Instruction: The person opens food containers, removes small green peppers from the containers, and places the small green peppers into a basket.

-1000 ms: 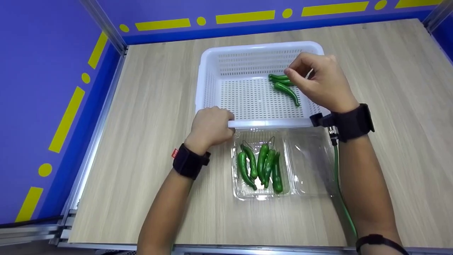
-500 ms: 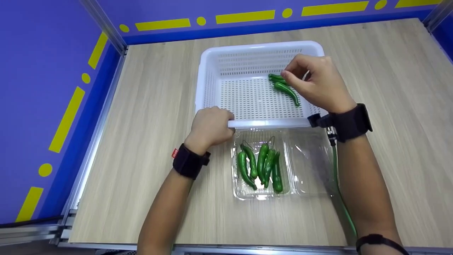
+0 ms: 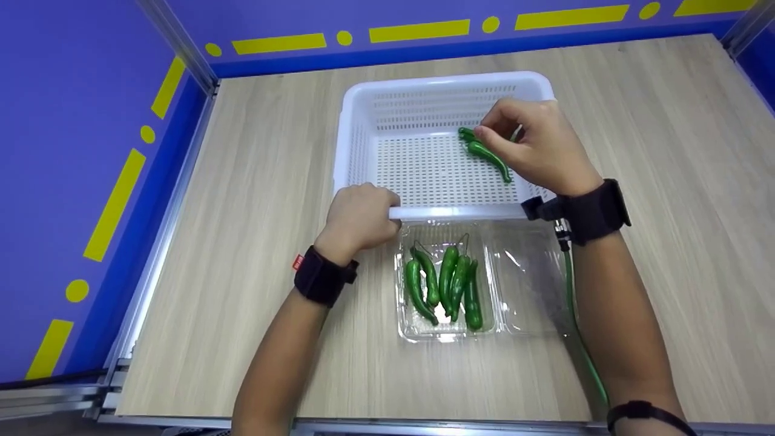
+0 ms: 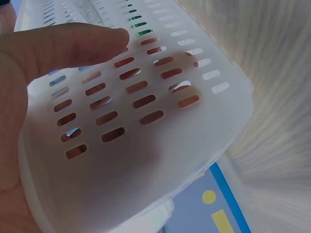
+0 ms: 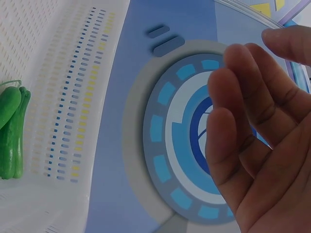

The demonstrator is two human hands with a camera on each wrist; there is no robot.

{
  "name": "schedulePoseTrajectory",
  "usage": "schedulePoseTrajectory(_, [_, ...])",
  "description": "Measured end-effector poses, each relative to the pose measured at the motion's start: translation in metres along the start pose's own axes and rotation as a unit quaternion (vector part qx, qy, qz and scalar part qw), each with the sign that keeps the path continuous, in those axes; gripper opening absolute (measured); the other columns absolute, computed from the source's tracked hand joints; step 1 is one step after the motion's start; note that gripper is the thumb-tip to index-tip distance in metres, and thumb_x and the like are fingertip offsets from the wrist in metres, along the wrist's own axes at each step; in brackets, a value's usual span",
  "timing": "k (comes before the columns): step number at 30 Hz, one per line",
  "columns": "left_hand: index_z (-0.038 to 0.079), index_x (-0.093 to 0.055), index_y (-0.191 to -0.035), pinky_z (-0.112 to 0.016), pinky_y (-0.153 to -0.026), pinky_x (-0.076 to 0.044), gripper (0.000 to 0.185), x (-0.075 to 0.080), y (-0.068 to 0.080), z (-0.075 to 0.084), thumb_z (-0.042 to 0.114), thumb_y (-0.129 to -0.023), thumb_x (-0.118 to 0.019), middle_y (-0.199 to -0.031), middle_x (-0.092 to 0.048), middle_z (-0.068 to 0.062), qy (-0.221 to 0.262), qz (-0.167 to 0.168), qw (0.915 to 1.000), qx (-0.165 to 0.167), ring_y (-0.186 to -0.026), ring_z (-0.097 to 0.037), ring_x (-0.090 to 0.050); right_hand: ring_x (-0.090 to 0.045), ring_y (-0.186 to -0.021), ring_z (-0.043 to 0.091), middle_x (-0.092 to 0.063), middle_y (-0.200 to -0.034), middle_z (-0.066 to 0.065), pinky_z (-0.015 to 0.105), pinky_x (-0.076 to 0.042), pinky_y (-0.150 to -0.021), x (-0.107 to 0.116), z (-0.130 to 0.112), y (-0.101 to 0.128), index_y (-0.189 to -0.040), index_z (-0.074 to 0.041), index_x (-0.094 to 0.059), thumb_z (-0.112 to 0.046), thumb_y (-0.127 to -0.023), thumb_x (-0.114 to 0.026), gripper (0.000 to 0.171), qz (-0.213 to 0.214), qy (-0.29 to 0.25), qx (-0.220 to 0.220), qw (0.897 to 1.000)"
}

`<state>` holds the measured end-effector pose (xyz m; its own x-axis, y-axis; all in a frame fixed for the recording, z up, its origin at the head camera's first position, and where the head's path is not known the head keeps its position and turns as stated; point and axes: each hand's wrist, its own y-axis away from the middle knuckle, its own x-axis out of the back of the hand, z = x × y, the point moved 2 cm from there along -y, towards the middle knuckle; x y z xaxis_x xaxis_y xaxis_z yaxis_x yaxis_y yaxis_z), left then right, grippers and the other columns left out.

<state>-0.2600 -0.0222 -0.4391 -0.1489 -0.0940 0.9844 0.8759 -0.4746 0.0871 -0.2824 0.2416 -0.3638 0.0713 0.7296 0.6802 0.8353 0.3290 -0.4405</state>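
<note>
My left hand [image 3: 363,217] grips the white slotted basket [image 3: 445,211] at its near left corner. In the left wrist view, the thumb [image 4: 80,44] lies along one side of the basket wall, and the other fingers show through the slots. Over the right part of the basket is my right hand [image 3: 539,142], fingers bent and nothing between them; the right wrist view shows a gap between thumb and fingertips [image 5: 221,126]. Just under it, a few green chili peppers [image 3: 491,158] lie on the basket floor, partly hidden by the hand.
In front of the basket lies a clear plastic clamshell box [image 3: 418,335], several green chili peppers [image 3: 458,284] in its left half, its lid [image 3: 533,290] folded out to the right. A green cable [image 3: 572,303] runs along the right forearm. Blue walls [image 3: 418,54] border the wooden table [image 3: 272,151].
My right hand has shifted a little left and nearer, covering more of the peppers in the basket. The left hand keeps its grip on the basket corner.
</note>
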Motion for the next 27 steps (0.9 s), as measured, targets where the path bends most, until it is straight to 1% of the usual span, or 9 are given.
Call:
schedulePoseTrajectory(5, [0.019, -0.075, -0.085, -0.039, -0.059, -0.049, 0.011, 0.0001, -0.0003, -0.0007, 0.024, -0.084, -0.066, -0.069, -0.064, 0.002, 0.002, 0.0, 1.0, -0.002, -0.065, -0.021, -0.06, -0.057, -0.063, 0.008, -0.068, -0.074, -0.002, 0.016, -0.043, -0.057, -0.0007, -0.0007, -0.0001, -0.087, -0.008, -0.07, -0.024, -0.097, -0.067, 0.02, 0.0, 0.004, 0.0, 1.0])
schedulePoseTrajectory(12, [0.019, -0.072, -0.081, -0.044, -0.06, -0.05, 0.007, 0.0004, -0.0001, -0.0002, 0.025, -0.082, -0.068, -0.07, -0.065, 0.001, 0.003, 0.002, 1.0, 0.005, -0.068, -0.024, -0.062, -0.056, -0.063, 0.009, -0.068, -0.075, -0.002, 0.018, -0.043, -0.058, -0.0017, -0.0007, 0.001, -0.088, -0.008, -0.07, -0.026, -0.098, -0.066, 0.021, -0.009, -0.002, -0.007, 1.0])
schedulePoseTrajectory(21, [0.019, -0.074, -0.086, -0.042, -0.061, -0.05, 0.009, -0.0001, -0.0003, 0.0005, 0.025, -0.083, -0.067, -0.071, -0.065, 0.001, 0.003, -0.007, 1.0, 0.004, -0.068, -0.023, -0.062, -0.059, -0.064, 0.009, -0.069, -0.077, -0.003, 0.016, -0.045, -0.058, -0.0032, -0.0007, 0.001, -0.089, -0.008, -0.071, -0.024, -0.097, -0.066, 0.019, -0.019, -0.003, -0.012, 1.0])
schedulePoseTrajectory(27, [0.02, -0.074, -0.086, -0.041, -0.061, -0.05, 0.009, -0.0014, -0.0002, -0.0004, 0.025, -0.083, -0.067, -0.071, -0.065, 0.002, 0.002, -0.007, 1.0, 0.006, -0.068, -0.022, -0.062, -0.059, -0.065, 0.008, -0.07, -0.078, -0.004, 0.016, -0.046, -0.058, -0.0047, -0.0015, 0.0005, -0.09, -0.009, -0.071, -0.025, -0.098, -0.066, 0.018, -0.026, -0.004, -0.008, 1.0])
